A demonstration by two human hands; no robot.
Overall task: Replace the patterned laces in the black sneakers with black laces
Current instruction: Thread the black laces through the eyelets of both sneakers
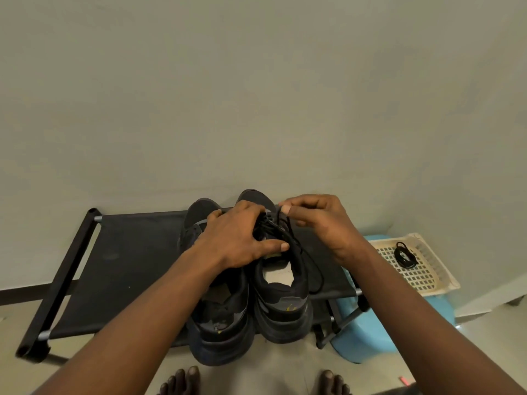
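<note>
Two chunky-soled shoes stand side by side on a black fabric shoe rack (pixel 122 252) with a tubular frame. Their heels are near the person and their toes point at the far wall, which turns the lacing up toward the worker. The left hand (pixel 236 238) grips the right black sneaker (pixel 282 309) over its laced throat. Its fingers curve over the eyelet rows and its thumb lies along the tongue, probably to keep the shoe from shifting as the lace is drawn. The right hand (pixel 322 223) pinches a thin black lace (pixel 298 249) between thumb and forefinger at the far end of the eyelets, with the other fingers loosely bent. The slack of this lace loops down the shoe's right side onto the rack. The left black sneaker (pixel 219 323) is half hidden under the left forearm, so I cannot tell what lace it carries, and no patterned lace shows anywhere. A coiled spare black lace (pixel 405 255) lies in a cream plastic mesh basket (pixel 433 280) on a light blue plastic stool (pixel 362 343) just right of the rack, within reach and likely meant for the other shoe. The work seems to be midway through lacing this sneaker.
</note>
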